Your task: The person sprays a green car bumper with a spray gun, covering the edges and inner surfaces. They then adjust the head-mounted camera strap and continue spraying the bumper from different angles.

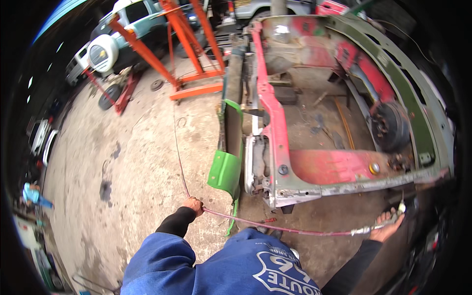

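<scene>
My left hand (193,204) is closed around a thin reddish air hose (278,228). From that fist the hose runs across in front of my body to my right hand, and its other length trails away over the floor. At the far right, my right hand (387,227) grips a slim metallic air tool (374,227) at the hose's end, with a pale tip showing beyond the fingers. Just past both hands stands a stripped car body frame (339,186), pink and green with bare metal along its near rail. A bent green panel (224,168) hangs at its left side.
Orange steel stands (196,91) rise beyond the concrete floor (142,167). A red floor jack (127,93) and a light-coloured off-road vehicle (132,19) are at the far left. A brake drum (391,127) sits inside the frame. Another person (33,194) is at the left edge.
</scene>
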Demonstrator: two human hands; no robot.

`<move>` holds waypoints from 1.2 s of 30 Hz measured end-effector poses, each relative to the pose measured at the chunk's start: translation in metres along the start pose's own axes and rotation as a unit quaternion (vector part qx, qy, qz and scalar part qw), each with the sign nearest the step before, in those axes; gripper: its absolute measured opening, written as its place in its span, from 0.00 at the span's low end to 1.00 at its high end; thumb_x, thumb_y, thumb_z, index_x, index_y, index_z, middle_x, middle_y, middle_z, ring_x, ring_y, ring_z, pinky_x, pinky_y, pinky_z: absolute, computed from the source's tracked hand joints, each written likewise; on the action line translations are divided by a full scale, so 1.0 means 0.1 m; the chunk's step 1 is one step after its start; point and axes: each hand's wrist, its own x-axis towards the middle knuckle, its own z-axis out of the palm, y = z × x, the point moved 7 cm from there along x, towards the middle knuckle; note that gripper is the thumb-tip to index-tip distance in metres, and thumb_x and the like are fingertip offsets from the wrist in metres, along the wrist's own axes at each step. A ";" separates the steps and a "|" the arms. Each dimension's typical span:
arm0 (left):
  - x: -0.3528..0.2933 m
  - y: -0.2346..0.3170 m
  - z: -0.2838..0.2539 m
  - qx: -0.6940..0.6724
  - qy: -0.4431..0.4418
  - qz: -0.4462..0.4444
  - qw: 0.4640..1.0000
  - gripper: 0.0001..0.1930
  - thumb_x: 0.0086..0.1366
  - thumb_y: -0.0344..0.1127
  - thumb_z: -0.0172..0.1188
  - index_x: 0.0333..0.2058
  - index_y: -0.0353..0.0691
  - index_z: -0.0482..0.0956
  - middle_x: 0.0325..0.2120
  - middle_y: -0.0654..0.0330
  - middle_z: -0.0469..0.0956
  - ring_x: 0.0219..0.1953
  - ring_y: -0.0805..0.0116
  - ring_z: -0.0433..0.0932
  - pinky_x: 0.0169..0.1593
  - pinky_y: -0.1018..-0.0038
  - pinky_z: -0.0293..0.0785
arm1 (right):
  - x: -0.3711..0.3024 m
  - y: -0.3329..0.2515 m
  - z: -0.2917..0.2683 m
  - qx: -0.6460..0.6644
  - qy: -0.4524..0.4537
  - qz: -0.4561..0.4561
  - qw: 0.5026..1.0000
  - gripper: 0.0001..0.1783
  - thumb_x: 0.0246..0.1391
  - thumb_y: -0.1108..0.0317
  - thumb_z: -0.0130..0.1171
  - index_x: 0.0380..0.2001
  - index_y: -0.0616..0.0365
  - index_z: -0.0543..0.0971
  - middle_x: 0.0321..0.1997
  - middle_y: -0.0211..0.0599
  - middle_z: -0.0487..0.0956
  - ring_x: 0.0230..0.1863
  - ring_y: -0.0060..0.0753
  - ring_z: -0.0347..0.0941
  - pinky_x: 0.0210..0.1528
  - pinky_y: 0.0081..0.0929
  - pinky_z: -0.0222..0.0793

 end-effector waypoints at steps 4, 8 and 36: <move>-0.79 0.11 0.10 0.061 0.005 0.001 0.998 0.11 0.54 0.41 0.59 0.20 0.43 0.82 0.22 0.56 0.81 0.35 0.55 0.78 0.47 0.66 0.73 | 0.04 0.22 0.07 -0.022 0.007 -0.032 0.999 0.27 0.63 0.38 0.47 0.40 0.52 0.73 0.17 0.22 0.61 0.15 0.19 0.56 0.15 0.19 0.50; -1.20 0.55 0.25 0.116 -0.029 0.008 0.993 0.10 0.51 0.40 0.59 0.18 0.42 0.80 0.20 0.57 0.79 0.32 0.58 0.77 0.50 0.67 0.70 | 0.21 0.23 -0.07 -0.006 0.000 -0.029 1.000 0.27 0.65 0.40 0.45 0.40 0.55 0.73 0.17 0.24 0.60 0.16 0.19 0.55 0.17 0.19 0.51; 0.18 1.63 1.54 -0.204 -0.178 0.128 0.954 0.19 0.59 0.49 0.61 0.43 0.44 0.80 0.43 0.46 0.79 0.48 0.43 0.74 0.53 0.54 0.71 | 0.40 0.16 -1.09 -0.040 0.175 -0.101 0.979 0.34 0.60 0.36 0.48 0.42 0.61 0.70 0.16 0.28 0.63 0.14 0.25 0.61 0.13 0.25 0.55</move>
